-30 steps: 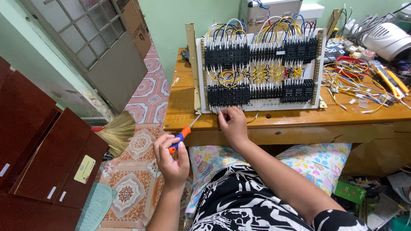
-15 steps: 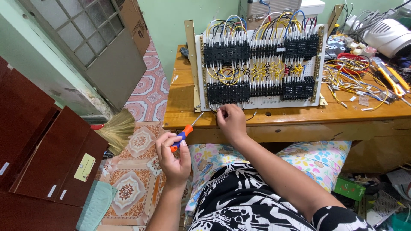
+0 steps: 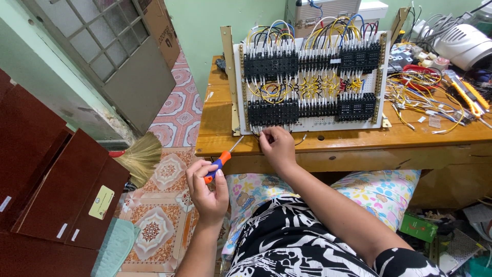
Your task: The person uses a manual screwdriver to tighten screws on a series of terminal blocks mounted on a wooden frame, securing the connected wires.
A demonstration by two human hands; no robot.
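A: Head view, item one: the hands?

B: Left hand, raised in front of the table edge, fingers closed around the orange and blue handle of a screwdriver. The metal shaft slants up and to the right, its tip close to the lower left corner of the wiring panel. Right hand, arm stretched forward, fingers bent and resting at the panel's lower edge, fingertips at the thin wires there. Whether they pinch a wire cannot be told.

A: Item two: the panel?

B: White perforated board, lying on the wooden table and tilted towards the wearer. Two rows of black terminal blocks, upper and lower. White, yellow, blue and black wires looped between and above them. Brass-coloured rails along its left and right sides.

A: Item three: surroundings, same view?

B: Loose red and yellow wires on the table, right of the panel. White appliance at the far right corner. Straw broom on the patterned tile floor, left of the table. Dark red cabinet at the left edge. Floral cushion under the table, beside the right arm.
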